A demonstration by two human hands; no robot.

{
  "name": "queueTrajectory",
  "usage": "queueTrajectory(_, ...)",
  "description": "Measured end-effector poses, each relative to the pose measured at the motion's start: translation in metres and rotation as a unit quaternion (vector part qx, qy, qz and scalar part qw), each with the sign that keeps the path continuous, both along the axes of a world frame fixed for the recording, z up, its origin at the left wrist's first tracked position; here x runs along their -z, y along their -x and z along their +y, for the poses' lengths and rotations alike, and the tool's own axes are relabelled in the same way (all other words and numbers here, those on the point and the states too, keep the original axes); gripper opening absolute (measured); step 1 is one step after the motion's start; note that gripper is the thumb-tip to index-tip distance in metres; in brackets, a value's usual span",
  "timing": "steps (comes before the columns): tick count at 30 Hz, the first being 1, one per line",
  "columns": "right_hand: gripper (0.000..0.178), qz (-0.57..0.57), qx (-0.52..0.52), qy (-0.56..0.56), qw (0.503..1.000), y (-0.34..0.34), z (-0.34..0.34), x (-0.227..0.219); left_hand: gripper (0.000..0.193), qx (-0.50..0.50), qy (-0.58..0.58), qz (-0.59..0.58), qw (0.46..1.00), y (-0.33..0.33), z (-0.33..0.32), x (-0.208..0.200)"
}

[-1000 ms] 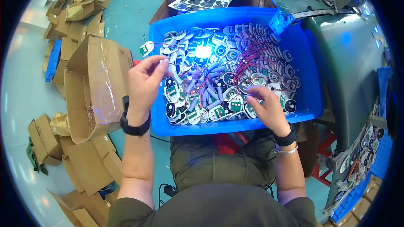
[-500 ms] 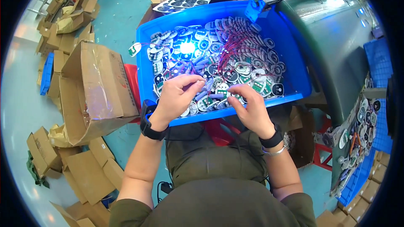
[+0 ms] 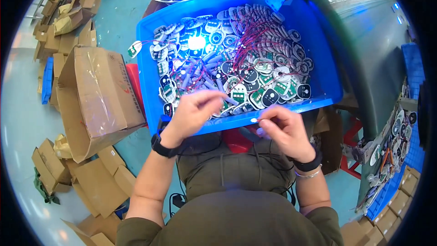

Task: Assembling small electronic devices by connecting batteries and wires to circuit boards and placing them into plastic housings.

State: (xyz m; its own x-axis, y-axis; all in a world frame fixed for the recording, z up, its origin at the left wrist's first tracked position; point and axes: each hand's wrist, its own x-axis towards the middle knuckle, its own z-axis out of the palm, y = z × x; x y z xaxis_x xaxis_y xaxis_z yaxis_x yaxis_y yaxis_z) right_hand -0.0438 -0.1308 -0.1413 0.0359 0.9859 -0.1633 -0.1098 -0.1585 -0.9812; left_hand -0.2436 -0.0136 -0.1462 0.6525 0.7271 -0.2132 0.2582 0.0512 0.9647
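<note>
A blue plastic bin [image 3: 339, 82] in front of me holds many oval white-and-black panels with green circuit boards [image 3: 238, 94], red wires [image 3: 246, 41] and purple cylindrical cells [image 3: 186, 80]. Over its near left part, my left hand [image 3: 195, 111] has thumb and forefinger pinched; whatever they hold is too small to make out. One purple cell [image 3: 231, 101] lies beside those fingertips. My right hand [image 3: 287, 132] is closed at the near rim, pinching a small white connector [image 3: 254, 120] with a bit of red wire. A purplish shape below its fingers is unclear.
A bright light [image 3: 196, 42] glows among the panels. One panel [image 3: 134, 49] hangs by its wire over the left rim. An open carton [image 3: 102, 95] stands left of the bin, flattened cardboard [image 3: 98, 184] behind it. A green machine surface [image 3: 359, 41] borders the right.
My right hand has moved right and toward me, to the near rim, and the white connector now shows at its fingertips. My left hand has shifted slightly nearer. The whole view has shifted slightly.
</note>
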Motion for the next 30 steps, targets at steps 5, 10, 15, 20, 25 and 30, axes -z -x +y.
queueTrajectory(5, 0.004, -0.071, 0.09, 0.009, 0.993, -0.03, 0.005, 0.009, 0.019, 0.083, -0.287, 0.153, 0.942, -0.043, 0.017, 0.044)
queueTrajectory(10, 0.008, -0.096, 0.138, -0.021, 0.986, -0.035, 0.01, 0.013, 0.028, 0.237, -0.351, 0.294, 0.857, -0.077, 0.023, 0.103)
queueTrajectory(15, 0.008, -0.143, 0.133, -0.028, 0.98, -0.04, 0.01, 0.009, 0.035, 0.271, -0.395, 0.325, 0.815, -0.07, 0.022, 0.1)
queueTrajectory(20, 0.007, -0.164, 0.126, -0.052, 0.977, -0.035, 0.012, 0.008, 0.026, 0.153, -0.377, 0.206, 0.89, -0.042, 0.02, 0.064)
queueTrajectory(25, 0.01, -0.144, 0.116, -0.09, 0.979, -0.011, 0.015, -0.007, 0.024, -0.106, 0.016, -0.066, 0.992, -0.029, 0.001, 0.002)
queueTrajectory(30, 0.012, -0.183, 0.123, -0.155, 0.963, 0.013, 0.008, -0.03, 0.027, -0.105, 0.184, -0.158, 0.965, -0.025, -0.039, -0.035)
